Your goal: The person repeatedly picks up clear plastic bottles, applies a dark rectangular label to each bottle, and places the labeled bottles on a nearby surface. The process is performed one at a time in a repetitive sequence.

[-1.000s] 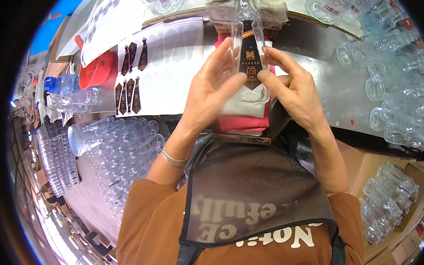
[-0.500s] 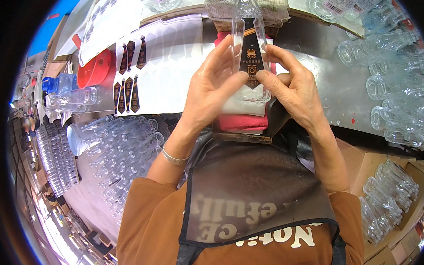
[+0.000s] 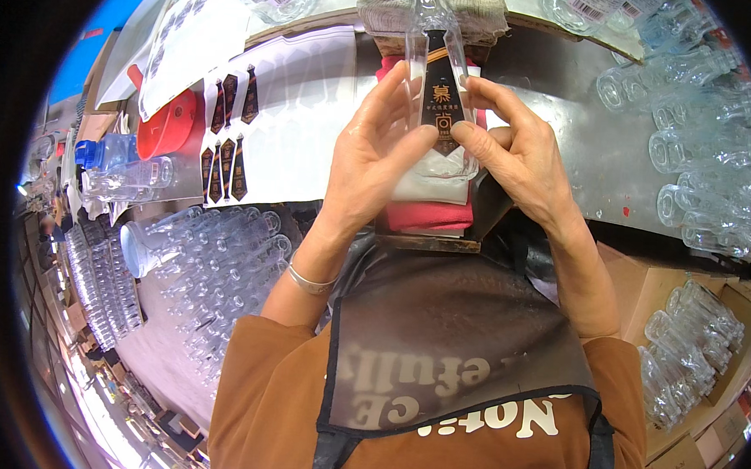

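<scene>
A clear glass bottle (image 3: 437,36) with a dark tapered label (image 3: 441,95) stuck on its front is held upright between both hands above a red and white folded cloth (image 3: 431,210). My left hand (image 3: 371,155) grips its left side, thumb pressing near the label. My right hand (image 3: 513,152) holds the right side, fingertips on the label's edge. Both wrists rise from below, over a dark apron.
A white backing sheet (image 3: 301,122) with several dark labels (image 3: 228,157) lies to the left on the metal table (image 3: 597,152). A red funnel (image 3: 167,123) and plastic water bottle (image 3: 115,152) sit farther left. Several clear glass bottles (image 3: 713,182) crowd the right, and more (image 3: 215,261) lie lower left.
The bottle and both hands have kept almost the same place; the fingers shifted slightly along the label.
</scene>
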{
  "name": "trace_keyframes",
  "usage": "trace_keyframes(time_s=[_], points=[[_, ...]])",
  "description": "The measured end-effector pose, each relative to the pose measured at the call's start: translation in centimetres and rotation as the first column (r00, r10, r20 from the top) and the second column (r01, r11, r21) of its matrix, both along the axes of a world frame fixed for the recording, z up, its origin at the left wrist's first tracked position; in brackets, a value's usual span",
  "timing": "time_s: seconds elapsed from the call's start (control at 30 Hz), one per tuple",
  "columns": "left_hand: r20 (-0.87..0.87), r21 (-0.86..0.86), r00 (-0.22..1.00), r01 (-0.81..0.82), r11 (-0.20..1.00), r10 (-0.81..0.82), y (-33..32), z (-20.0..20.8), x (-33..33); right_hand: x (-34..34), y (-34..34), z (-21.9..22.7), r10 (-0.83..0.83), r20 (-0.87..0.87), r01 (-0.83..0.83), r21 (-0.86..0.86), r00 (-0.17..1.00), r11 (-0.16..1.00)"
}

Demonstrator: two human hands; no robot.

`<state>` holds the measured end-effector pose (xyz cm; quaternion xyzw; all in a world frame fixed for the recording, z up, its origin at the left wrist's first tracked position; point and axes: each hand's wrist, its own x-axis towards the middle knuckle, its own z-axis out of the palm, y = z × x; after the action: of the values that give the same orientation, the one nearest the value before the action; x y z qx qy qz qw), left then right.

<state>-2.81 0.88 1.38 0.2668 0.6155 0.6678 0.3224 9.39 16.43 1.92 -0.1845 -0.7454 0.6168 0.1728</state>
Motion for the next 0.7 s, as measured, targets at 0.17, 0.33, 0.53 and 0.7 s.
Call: trace_keyframes(time_s=[0.17,0.33,0.53,0.7], points=[[0.001,-0.002,1.000,-0.004,1.000,0.004,0.2,0.2,0.1,0.0,0.1,-0.1,0.008,-0.006,-0.009,-0.040,1.000,0.999],[-0.058,-0.052,0.998,-0.018,0.998,0.015,0.3,0.5,0.1,0.5,2.5,-2.1,-0.058,-0.080,0.017,-0.433,0.995,0.901],[-0.164,-0.072,0.986,-0.002,0.997,-0.010,0.3,0.4,0.4,0.5,4.7,-2.7,-0.322,-0.069,0.212,-0.620,0.944,0.755],[-0.123,-0.052,0.992,-0.026,0.998,0.020,0.5,0.4,0.7,-2.9,4.0,4.0,0.206,-0.186,-0.103,0.448,0.961,0.888]])
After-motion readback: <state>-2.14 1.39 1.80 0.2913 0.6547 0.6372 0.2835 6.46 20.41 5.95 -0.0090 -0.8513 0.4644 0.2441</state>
